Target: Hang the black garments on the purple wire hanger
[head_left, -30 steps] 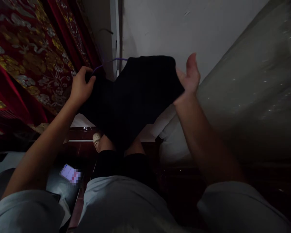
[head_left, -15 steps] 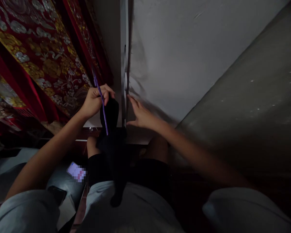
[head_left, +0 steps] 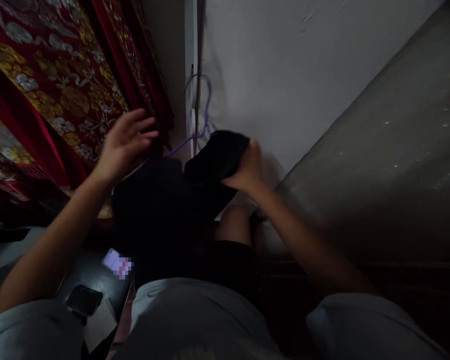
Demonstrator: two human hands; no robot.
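Note:
A black garment (head_left: pixel 153 200) hangs on a purple wire hanger (head_left: pixel 206 112), whose hook shows by a pale upright strip (head_left: pixel 189 45) at the wall. The garment's exact kind is lost in the dark. With thumb in front and fingers behind its edge, my right hand (head_left: pixel 249 167) grips the upper right part of the cloth. My left hand (head_left: pixel 129 137) is open, fingers apart, just above the garment's left side and holding nothing. Whether the hook rests on something I cannot tell.
Red curtains (head_left: pixel 71 100) with gold and silver embroidery hang at left. A lit phone (head_left: pixel 116 262), a dark device (head_left: pixel 84 299) and a white sheet (head_left: pixel 100 325) lie on a dark seat (head_left: pixel 75 277). A grey translucent sheet (head_left: pixel 382 165) slants across the right.
The hanger has turned from edge-on to facing me, spreading the garment. My left hand has come off it and moved left; my right hand has moved right and taken hold of the cloth.

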